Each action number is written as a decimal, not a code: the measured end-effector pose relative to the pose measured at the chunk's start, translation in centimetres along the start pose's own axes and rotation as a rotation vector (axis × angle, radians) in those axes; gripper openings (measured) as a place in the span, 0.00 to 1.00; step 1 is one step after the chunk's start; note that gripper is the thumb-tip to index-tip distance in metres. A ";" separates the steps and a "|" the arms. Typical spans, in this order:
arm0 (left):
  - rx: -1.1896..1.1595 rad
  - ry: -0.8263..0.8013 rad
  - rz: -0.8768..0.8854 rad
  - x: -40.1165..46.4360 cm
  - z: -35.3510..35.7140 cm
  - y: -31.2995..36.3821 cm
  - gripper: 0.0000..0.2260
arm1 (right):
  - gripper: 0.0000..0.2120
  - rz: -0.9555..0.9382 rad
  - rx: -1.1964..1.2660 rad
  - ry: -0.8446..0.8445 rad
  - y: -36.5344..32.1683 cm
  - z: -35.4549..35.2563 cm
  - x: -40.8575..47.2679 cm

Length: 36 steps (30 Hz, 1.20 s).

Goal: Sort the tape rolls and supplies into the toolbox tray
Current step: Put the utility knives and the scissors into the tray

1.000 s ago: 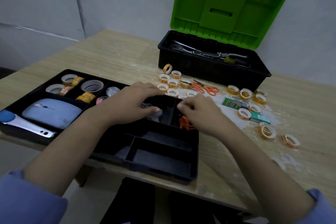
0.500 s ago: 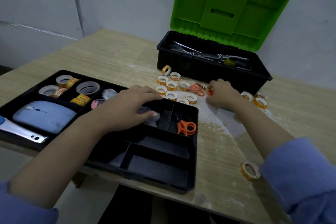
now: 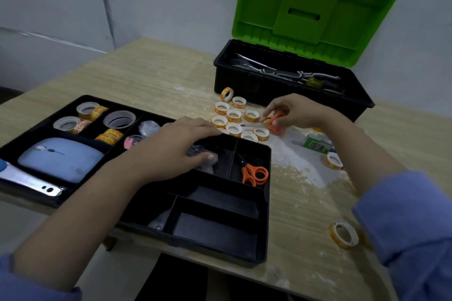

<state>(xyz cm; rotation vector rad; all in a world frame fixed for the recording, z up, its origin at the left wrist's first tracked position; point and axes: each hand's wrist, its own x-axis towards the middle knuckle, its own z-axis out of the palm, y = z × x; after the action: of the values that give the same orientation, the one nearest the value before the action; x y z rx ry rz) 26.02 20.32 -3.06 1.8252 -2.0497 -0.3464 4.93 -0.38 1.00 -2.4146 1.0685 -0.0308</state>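
Your right hand [image 3: 293, 111] is out on the table [image 3: 156, 76], just near of the black toolbox [image 3: 288, 90], with its fingers pinching a small pair of orange scissors [image 3: 275, 124] lifted a little off the surface. Your left hand [image 3: 181, 144] lies over the far middle of the toolbox tray [image 3: 266, 203], fingers curled loosely round something small and clear; it is too blurred to name.

The scissors you hold hang right beside the cluster of small tape rolls [image 3: 234, 117], which sit touching one another just far of the tray's right corner. If you swing the scissors back low, the handles or blades will likely clip those rolls and send them rolling, since one at the far end already stands on its edge. Lift clear before you carry.

A second pair of orange scissors [image 3: 254, 175] already lies in the tray's right compartment. That slot looks narrow, so dropping the new pair from height may leave it propped on the divider or bouncing out onto the table.

Your left forearm crosses the tray, so the two hands could meet over those middle compartments. Its weight also rests on a tray whose near edge looks to overhang the table, so pressing down harder could tip it.

Watch your right sleeve [image 3: 403, 215]: a loose tape roll [image 3: 343, 234] stands just beside it near the table's edge, and dragging your arm back could knock it to the floor. Another roll [image 3: 333, 160] and a green packet [image 3: 315, 145] lie under your forearm's path.
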 end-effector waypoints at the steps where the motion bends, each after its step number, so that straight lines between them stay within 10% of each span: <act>1: -0.002 -0.002 -0.002 0.0 0.0 0.0 0.34 | 0.11 0.014 -0.017 -0.016 0.1 0.1 0.5; 17: -0.028 0.011 -0.007 -0.1 0.2 -0.2 0.33 | 0.14 0.116 0.061 -0.060 0.6 -0.2 0.8; 25: 0.018 0.002 0.009 0.0 0.1 0.0 0.34 | 0.10 -0.004 -0.004 0.487 -4.1 -1.7 -7.1; 31: 0.035 -0.005 0.014 -0.1 -0.1 0.3 0.32 | 0.06 0.075 0.166 0.167 -6.9 1.0 -11.7; 36: 0.027 -0.003 0.013 0.0 0.0 0.2 0.36 | 0.07 0.131 0.256 0.270 -6.9 4.4 -10.8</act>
<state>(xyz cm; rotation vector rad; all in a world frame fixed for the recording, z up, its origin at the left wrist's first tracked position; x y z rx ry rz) 25.83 20.37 -3.00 1.8279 -2.0769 -0.3192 3.16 12.96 2.13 -2.1461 1.2550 -0.4335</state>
